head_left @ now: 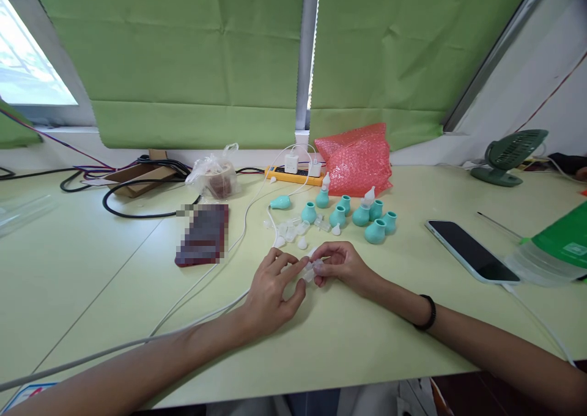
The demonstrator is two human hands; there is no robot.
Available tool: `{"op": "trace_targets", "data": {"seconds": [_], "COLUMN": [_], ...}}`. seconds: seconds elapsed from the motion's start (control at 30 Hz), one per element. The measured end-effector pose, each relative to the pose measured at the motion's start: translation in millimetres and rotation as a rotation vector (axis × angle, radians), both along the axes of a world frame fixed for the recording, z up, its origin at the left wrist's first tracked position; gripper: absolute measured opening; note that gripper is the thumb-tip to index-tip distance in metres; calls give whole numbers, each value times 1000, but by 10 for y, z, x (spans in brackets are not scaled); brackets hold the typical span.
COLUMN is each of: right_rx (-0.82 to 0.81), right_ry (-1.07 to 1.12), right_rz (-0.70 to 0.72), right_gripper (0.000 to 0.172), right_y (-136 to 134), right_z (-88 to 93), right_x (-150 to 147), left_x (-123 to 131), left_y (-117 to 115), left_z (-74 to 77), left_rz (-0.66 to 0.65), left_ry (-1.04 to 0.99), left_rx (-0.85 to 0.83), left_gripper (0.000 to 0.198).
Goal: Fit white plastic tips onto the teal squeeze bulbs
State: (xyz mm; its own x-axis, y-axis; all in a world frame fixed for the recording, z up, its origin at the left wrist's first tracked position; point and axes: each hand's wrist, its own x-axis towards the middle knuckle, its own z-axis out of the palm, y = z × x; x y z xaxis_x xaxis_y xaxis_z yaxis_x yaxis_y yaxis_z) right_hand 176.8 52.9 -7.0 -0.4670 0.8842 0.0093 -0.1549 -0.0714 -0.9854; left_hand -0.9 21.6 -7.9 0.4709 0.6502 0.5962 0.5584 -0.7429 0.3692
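My left hand [273, 290] and my right hand [342, 263] meet at the middle of the pale green table [367, 336], both pinched on a small clear plastic piece [310, 271]. Just beyond the fingers lie several clear and white small parts [291, 229]. Several teal rubber bulbs [367, 217] stand behind them, some with white tips, and one teal bulb [280, 203] lies on its side. A black band sits on my right wrist.
A dark phone [472, 251] lies at the right, a red-cased device [202, 235] at the left with white cables [202, 281] crossing the table. A pink bubble-wrap bag [355, 156], yellow power strip [293, 174], green fan [507, 156] and cardboard box [137, 177] line the back.
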Motion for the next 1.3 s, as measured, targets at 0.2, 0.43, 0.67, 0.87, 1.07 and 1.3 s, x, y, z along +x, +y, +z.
{"op": "trace_targets", "data": {"seconds": [0.2, 0.43, 0.67, 0.87, 1.07, 1.3], "right_rx": [6, -65, -111, -132, -71, 42], "right_ry": [-5, 26, 34, 45, 64, 80], "right_rz": [4, 6, 20, 25, 60, 63], "right_gripper": [25, 23, 22, 22, 20, 21], "right_y": [-14, -27, -53, -79, -78, -46], "right_z": [-23, -26, 13, 21, 47, 66], "right_x": [1, -5, -15, -33, -30, -5], "left_x": [6, 19, 15, -1, 9, 25], "left_y": [30, 42, 31, 49, 38, 10], "left_z": [-10, -13, 12, -27, -15, 54], "left_rz": [-70, -102, -76, -89, -115, -36], "left_ry": [-69, -115, -92, -84, -125, -177], "left_rx": [18, 80, 132, 175, 169, 1], "left_gripper": [33, 36, 30, 25, 27, 18]}}
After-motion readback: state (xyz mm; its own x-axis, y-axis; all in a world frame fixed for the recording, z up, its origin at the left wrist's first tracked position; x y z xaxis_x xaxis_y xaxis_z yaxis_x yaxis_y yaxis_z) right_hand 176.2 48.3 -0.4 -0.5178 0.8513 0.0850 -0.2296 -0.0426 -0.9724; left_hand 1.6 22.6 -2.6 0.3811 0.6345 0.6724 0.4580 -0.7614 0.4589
